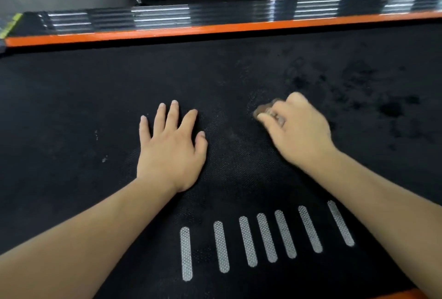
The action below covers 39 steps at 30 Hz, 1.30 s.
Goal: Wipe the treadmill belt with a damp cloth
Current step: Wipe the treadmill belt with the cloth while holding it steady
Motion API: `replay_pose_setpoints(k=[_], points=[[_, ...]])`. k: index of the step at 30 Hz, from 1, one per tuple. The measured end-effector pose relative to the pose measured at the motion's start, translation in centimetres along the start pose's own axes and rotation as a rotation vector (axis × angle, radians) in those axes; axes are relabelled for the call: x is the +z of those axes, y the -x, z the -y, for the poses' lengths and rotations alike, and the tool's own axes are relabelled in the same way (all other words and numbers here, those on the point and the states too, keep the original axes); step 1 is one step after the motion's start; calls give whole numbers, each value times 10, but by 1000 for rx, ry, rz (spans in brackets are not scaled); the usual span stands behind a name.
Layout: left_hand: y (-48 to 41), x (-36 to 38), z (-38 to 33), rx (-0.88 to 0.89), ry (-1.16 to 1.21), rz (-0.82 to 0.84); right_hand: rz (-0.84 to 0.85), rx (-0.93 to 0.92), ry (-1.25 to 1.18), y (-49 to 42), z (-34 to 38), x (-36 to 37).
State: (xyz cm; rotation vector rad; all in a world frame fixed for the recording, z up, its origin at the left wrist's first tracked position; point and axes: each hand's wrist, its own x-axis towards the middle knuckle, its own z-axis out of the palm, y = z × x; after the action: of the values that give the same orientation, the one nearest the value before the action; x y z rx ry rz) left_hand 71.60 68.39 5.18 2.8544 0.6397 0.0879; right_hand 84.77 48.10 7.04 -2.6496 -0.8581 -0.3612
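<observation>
- Belt (239, 78) fills our view, black and textured, with an orange side rail (215, 28) beyond it.
- Our right hand (300, 128) pinches a small bunched brownish cloth (264, 109) against the belt.
- Our left hand (172, 145) lies flat, fingers spread, gripping nothing.
- Dark blotches (373, 97) mark the belt to the right; pale specks (104, 160) remain at left, so we judge wiping unfinished.

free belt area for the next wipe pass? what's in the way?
Open patch: the belt left of the flat left hand, up to the orange side rail. Also open: the strip between rail and both hands, and the spotted area right of the right hand. Crowded: mid-belt, where the left hand lies flat and the right hand's fingers bunch the cloth.
</observation>
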Motion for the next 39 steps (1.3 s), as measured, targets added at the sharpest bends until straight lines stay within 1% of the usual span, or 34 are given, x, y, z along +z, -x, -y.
replay_pose_setpoints(k=[1,2,3,5,6,7,8,10,11,12,14,15,16,18,19,20,22,23,24,25,27,28,29,30,31,32,33,34,35,36,37,39], points=[[0,0,0,2,1,5,39,-117,-64,19,9,-1],[0,0,0,4,4,4,71,-190,-83,33,8,-4],[0,0,0,5,6,-4,73,-189,-68,34,-1,-10],[0,-1,0,3,9,-10,19,36,-26,18,-28,-20],[1,-1,0,3,10,-8,4,105,-11,19,-33,-22],[1,-2,-1,2,13,-8,-4,100,-19,28,-30,-25],[1,-2,-1,2,15,-10,18,-20,-48,43,-17,-27],[2,-3,-2,1,18,-6,131,-336,-177,77,-7,-25],[2,-4,-3,-1,21,0,158,-392,-192,80,-15,-28],[2,-4,-4,-7,27,2,144,-304,-166,71,-28,-34],[4,-4,-5,-14,46,-11,-24,-32,-122,54,-52,-43],[6,-5,-6,-4,69,-31,-55,36,-95,57,-52,-44],[6,-5,-9,17,106,-57,-34,-14,-96,66,-44,-45],[7,-7,-19,27,178,-62,68,-294,-139,93,-29,-34],[5,-8,-28,1,203,-40,99,-373,-145,94,-35,-36],[4,-9,-37,-40,215,-12,109,-331,-126,83,-48,-41],[4,-3,-56,-95,192,26,-25,9,-76,52,-77,-48],[6,2,-62,-98,153,31,-58,137,-53,50,-81,-47],[8,7,-67,-92,109,27,-69,151,-50,56,-76,-43],[10,11,-69,-85,72,26,-28,52,-59,67,-61,-41],[12,14,-70,-74,37,27,99,-233,-153,86,-54,-36],[12,14,-70,-60,26,28,129,-284,-157,78,-64,-40],[12,14,-71,-35,17,27,109,-192,-104,59,-76,-46],[11,13,-72,-9,12,28,24,-31,-67,37,-91,-45],[12,13,-72,6,9,27,-12,121,-50,25,-95,-44],[12,13,-72,11,6,20,-45,177,-33,22,-92,-36],[12,13,-72,12,1,17,-44,103,-12,28,-75,-29],[12,13,-71,9,0,20,4,-24,-29,38,-57,-22],[13,12,-70,5,-2,22,79,-137,-96,45,-49,-19],[14,11,-70,3,-6,19,118,-199,-127,44,-51,-22],[14,11,-71,5,-10,21,114,-155,-110,32,-59,-27],[12,10,-73,2,-19,39,31,103,-83,2,-75,-30]])
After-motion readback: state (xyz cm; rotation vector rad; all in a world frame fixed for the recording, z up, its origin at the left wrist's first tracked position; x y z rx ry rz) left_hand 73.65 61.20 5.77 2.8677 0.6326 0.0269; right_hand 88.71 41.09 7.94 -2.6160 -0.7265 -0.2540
